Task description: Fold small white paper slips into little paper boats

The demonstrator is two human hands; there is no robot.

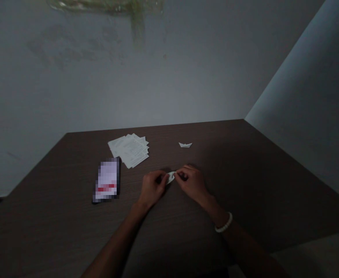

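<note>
A small folded piece of white paper (171, 177) is held between my two hands, low over the middle of the table. My left hand (152, 188) pinches its left side between thumb and fingers. On the other side, my right hand (193, 183) grips the paper's right edge with its fingertips. The fingers cover part of the paper, so its full shape is hidden. Beyond my right hand, a small white paper boat (185, 145) stands on the table.
A fanned pile of printed white sheets (130, 150) lies at the back left of the brown table (244, 173). Nearer to me on that side is a phone (108, 179) with a blurred screen. Walls border the table's back and right edges.
</note>
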